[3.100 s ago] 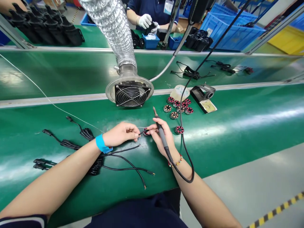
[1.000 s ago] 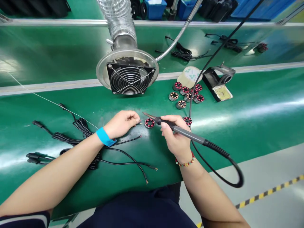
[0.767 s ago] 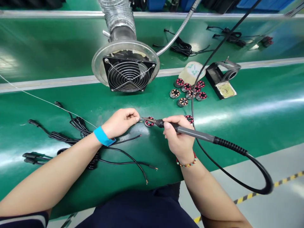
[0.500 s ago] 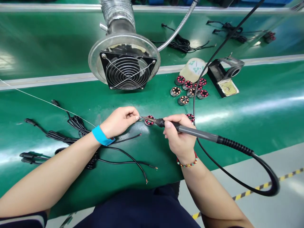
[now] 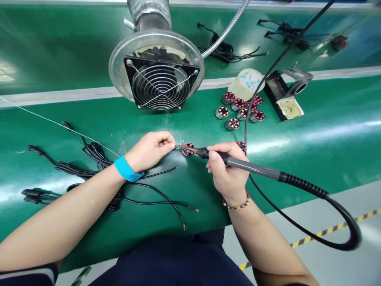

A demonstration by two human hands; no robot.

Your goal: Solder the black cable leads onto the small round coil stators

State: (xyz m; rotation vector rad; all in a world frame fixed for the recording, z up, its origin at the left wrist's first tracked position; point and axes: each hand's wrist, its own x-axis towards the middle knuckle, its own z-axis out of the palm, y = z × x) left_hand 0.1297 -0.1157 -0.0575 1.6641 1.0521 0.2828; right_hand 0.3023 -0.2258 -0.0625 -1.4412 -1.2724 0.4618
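Note:
My left hand (image 5: 153, 149), with a blue wristband, pinches something thin and small near the iron's tip; its exact shape is too small to make out. In my right hand (image 5: 229, 169) is a soldering iron (image 5: 253, 167), its metal tip pointing left. That tip passes over a round coil part with red windings (image 5: 188, 149) and reaches close to my left fingertips. Another coil part (image 5: 241, 146) lies just behind my right hand, partly hidden. Black cables (image 5: 101, 157) lie beneath and beside my left forearm, with bare copper ends on the green bench (image 5: 208, 214).
A fume extractor fan (image 5: 162, 85) hangs beyond my hands. Several coil parts (image 5: 232, 124) stand at the back right beside a pale roll (image 5: 245, 85) and an iron stand (image 5: 282, 95). The iron's cord loops on the right. More cables (image 5: 223, 51) lie behind the ledge.
The view has shifted slightly, so the fan and coil parts appear a little displaced. Both hands keep their holds, and the iron's tip stays by my left fingertips.

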